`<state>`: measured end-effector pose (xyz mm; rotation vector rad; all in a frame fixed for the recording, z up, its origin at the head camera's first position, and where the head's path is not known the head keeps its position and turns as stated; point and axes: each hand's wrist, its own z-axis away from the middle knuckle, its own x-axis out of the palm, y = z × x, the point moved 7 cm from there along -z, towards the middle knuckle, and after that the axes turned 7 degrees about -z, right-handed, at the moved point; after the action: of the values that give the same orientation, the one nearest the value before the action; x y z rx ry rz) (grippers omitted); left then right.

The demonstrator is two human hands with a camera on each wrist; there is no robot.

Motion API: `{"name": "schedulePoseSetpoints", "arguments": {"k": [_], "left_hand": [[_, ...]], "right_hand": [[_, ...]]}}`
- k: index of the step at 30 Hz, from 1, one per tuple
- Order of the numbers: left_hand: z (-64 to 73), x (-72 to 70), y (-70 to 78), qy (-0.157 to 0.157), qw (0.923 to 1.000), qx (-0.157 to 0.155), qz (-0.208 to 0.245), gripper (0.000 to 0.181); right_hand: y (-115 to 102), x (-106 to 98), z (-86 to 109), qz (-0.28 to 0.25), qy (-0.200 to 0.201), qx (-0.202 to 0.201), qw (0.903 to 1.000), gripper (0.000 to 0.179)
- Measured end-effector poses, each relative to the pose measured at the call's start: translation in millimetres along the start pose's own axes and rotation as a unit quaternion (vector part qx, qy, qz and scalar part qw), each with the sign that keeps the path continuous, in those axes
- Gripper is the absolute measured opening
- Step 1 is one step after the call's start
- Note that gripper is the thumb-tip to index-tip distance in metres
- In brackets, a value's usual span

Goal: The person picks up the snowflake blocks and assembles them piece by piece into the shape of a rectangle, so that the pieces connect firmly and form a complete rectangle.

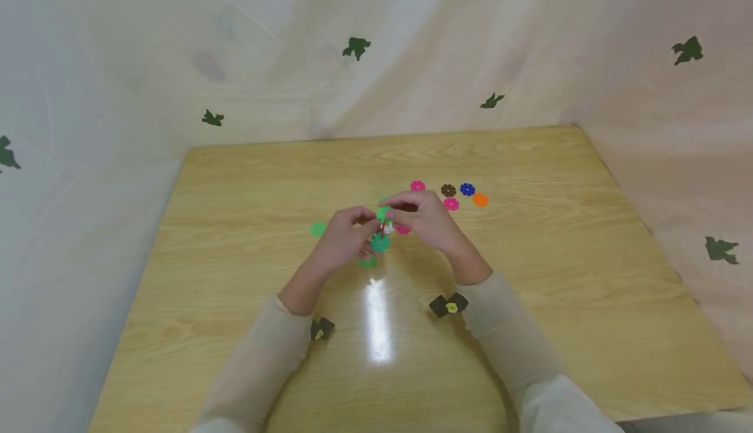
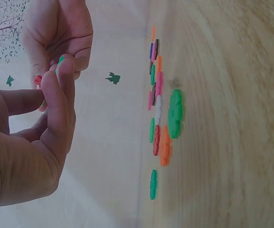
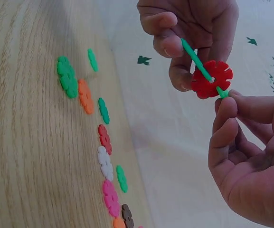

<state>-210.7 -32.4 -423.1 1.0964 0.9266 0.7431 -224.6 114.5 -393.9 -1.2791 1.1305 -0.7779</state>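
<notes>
A: Head view first. Hands?
B: Left hand (image 1: 346,235) and right hand (image 1: 427,220) meet over the wood table (image 1: 247,191), fingers bent. Held green disc (image 1: 384,214) between them, plus held red disc (image 1: 383,228), seen as a thin edge.
A: Table stuff?
B: Light green disc (image 1: 317,229) out by the left hand. Past the right hand: blue disc (image 1: 467,189), brown disc (image 1: 448,190), orange disc (image 1: 480,200), some pinks. Patterned cloth (image 1: 265,47) behind.
A: Left wrist?
B: Left thumb and fingers curled at the red piece; right fingertips on the green one. Both pieces mostly hidden. Slotted discs lie on the tabletop, big green one (image 2: 175,114) beside white disc (image 2: 158,110).
A: Right wrist?
B: Clearest. Right thumb and index pinch one end of the held green disc, which stands edge-on across the red disc's face. Left fingers are bent behind red, gripping it. Both up off the table. Can't tell how deep the slots engage.
</notes>
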Motion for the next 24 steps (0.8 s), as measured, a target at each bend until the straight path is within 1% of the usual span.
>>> {"name": "schedulePoseSetpoints", "arguments": {"k": [4, 6, 9, 10, 12, 13, 14, 16, 17, 18, 20, 24], "left_hand": [[-1.3, -2.8, -0.4, 0.022, 0.9995, 0.009, -0.021, 0.021], [-1.8, -4.2, -0.9, 0.027, 0.9992, 0.01, -0.028, 0.021], [-2.5, -6.5, -2.0, 0.032, 0.9992, 0.004, -0.024, 0.019], [-2.7, -7.8, -2.4, 0.034, 0.9992, 0.001, -0.022, 0.019], [-2.7, -10.4, -3.0, 0.039, 0.9991, -0.005, -0.016, 0.019], [-2.6, -11.6, -3.0, 0.042, 0.999, -0.008, -0.014, 0.019], [-2.4, -12.6, -3.0, 0.043, 0.9989, -0.01, -0.011, 0.019], [-1.9, -14.2, -3.0, 0.046, 0.9988, -0.016, -0.006, 0.019], [-1.4, -15.0, -2.4, 0.047, 0.9987, -0.018, -0.004, 0.018], [-1.1, -15.7, -1.9, 0.049, 0.9986, -0.018, -0.003, 0.018], [-0.2, -17.1, 0.1, 0.052, 0.9985, -0.018, -0.003, 0.018], [0.9, -18.8, 3.3, 0.056, 0.9982, -0.016, -0.009, 0.018]], "right_hand": [[3, 5, -0.6, -0.007, -0.016, 0.014, 0.9997, 0.02], [7, 6, -1.0, -0.012, -0.022, 0.025, 0.9994, 0.024], [18, 4, -3.2, -0.015, -0.012, 0.04, 0.999, 0.027], [23, 2, -4.5, -0.007, -0.005, 0.048, 0.9988, 0.027], [34, 0, -7.7, 0.044, 0.008, 0.066, 0.9968, 0.028], [39, 0, -9.2, 0.083, 0.01, 0.077, 0.9936, 0.028], [45, 1, -10.7, 0.125, 0.009, 0.088, 0.9883, 0.029], [55, 3, -13.2, 0.207, 0.0, 0.109, 0.9722, 0.031], [58, 6, -14.2, 0.241, -0.006, 0.115, 0.9637, 0.033], [61, 8, -14.8, 0.263, -0.012, 0.121, 0.9571, 0.034], [64, 11, -15.5, 0.288, -0.018, 0.128, 0.9488, 0.037], [65, 16, -15.6, 0.307, -0.022, 0.133, 0.942, 0.039]]}}
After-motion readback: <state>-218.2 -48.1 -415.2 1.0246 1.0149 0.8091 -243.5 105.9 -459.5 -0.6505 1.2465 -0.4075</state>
